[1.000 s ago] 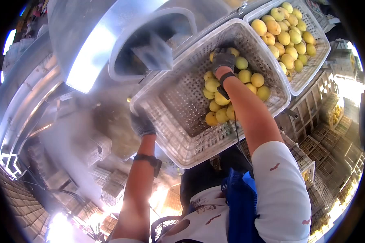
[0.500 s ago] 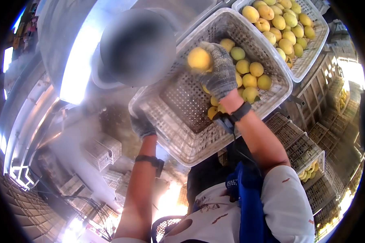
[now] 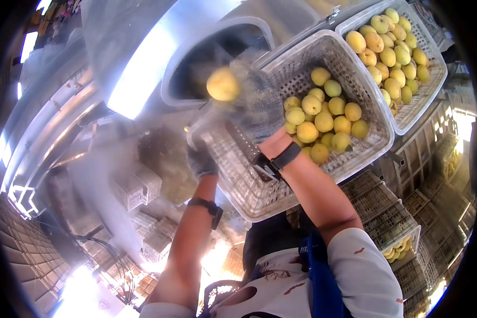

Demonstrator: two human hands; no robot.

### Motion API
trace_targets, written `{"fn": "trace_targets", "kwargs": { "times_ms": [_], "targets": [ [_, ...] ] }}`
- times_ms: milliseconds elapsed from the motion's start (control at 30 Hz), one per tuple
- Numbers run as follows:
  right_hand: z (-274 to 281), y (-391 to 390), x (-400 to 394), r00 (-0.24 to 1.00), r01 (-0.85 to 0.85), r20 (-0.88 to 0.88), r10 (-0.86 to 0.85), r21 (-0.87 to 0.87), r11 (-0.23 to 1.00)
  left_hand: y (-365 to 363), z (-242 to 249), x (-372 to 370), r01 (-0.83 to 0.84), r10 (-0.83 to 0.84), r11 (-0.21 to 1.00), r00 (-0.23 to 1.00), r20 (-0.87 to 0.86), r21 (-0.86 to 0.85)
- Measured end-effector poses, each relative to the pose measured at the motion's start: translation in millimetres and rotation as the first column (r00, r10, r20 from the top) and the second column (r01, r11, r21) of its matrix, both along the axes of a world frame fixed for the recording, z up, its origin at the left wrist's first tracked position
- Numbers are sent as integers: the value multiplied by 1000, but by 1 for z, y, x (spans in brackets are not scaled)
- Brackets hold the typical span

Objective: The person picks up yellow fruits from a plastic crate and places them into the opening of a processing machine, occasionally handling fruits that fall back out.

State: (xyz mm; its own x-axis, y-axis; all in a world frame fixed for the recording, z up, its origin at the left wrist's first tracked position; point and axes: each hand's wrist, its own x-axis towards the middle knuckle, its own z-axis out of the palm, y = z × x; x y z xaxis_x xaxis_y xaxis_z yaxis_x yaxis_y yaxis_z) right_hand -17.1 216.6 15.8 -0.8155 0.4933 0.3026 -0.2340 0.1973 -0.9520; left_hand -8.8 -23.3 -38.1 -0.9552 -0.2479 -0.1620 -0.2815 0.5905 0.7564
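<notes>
My right hand [image 3: 259, 103], in a grey knit glove blurred by motion, is closed round a yellow peach [image 3: 223, 84]. It is above the left part of a white plastic crate [image 3: 257, 199], close to a dark oval opening with a pale rim [image 3: 167, 87]. Several yellow peaches [image 3: 323, 122] lie in the crate's right half; its left half shows bare mesh floor. My left hand [image 3: 200, 159], gloved as well, is at the crate's left edge, its fingers partly hidden against the rim.
A second white crate [image 3: 400, 127] full of yellow peaches stands beyond, at the upper right. Stacked crates [image 3: 379, 206] are below on the right, one with yellow fruit. Curved shiny metal [image 3: 143, 63] borders the opening. More crates [image 3: 138, 188] stand on the floor at left.
My right hand has moved left with the peach, from above the crate towards the opening. The blurred grey round shape that covered the opening is gone. My left hand stays at the crate's edge.
</notes>
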Motion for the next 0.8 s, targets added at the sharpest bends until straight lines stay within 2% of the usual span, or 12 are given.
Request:
{"fn": "trace_targets", "kwargs": {
  "times_ms": [67, 100, 133, 167, 433, 533, 567, 600, 633, 667, 733, 800],
  "targets": [
    [4, -2, -4, 983, -97, 93, 158, -467, 879, 1, 1, 2, -19, 20, 997, 1000, -16, 78],
    [6, -2, -3, 982, -102, 95, 164, -464, 880, 2, 1, 2, -32, 32, 998, 1000, 2, 57],
    [30, 4, -1, 992, 53, 113, -55, 25, 998, 3, 2, 2, -42, 41, 998, 999, 20, 37],
    [45, 6, -1, 967, 210, 20, -254, 502, 839, -2, -5, 2, -46, 45, 998, 999, 22, 43],
    [83, -13, -69, 945, 254, 32, -325, 553, 794, -6, -7, 4, 42, -44, 998, 999, -25, -55],
    [99, -12, -90, 869, -208, 429, -248, 770, 604, 13, 20, 5, 41, -43, 986, 999, -5, -163],
    [139, 4, -70, 793, -284, 605, -76, 477, 832, 10, 13, -2, 51, -58, 992, 997, -56, -114],
    [118, 2, -53, 943, 93, 215, -254, 563, 821, 7, 5, 2, 17, -17, 1000, 1000, -8, -14],
    [92, 0, -34, 888, 458, -208, -410, 490, 742, 23, 30, 5, -29, 25, 996, 999, 45, 82],
    [83, 10, -4, 973, 230, -105, -205, 393, 890, 8, 12, 2, -21, 18, 998, 999, 43, 54],
    [34, 36, 54, 986, -142, 150, 76, 501, 854, 19, 24, 3, -28, 29, 999, 997, 76, -17],
    [24, 64, 97, 861, -236, 498, 98, 221, 946, 9, 13, 5, -5, 10, 994, 999, 45, -111]
  ]
}}
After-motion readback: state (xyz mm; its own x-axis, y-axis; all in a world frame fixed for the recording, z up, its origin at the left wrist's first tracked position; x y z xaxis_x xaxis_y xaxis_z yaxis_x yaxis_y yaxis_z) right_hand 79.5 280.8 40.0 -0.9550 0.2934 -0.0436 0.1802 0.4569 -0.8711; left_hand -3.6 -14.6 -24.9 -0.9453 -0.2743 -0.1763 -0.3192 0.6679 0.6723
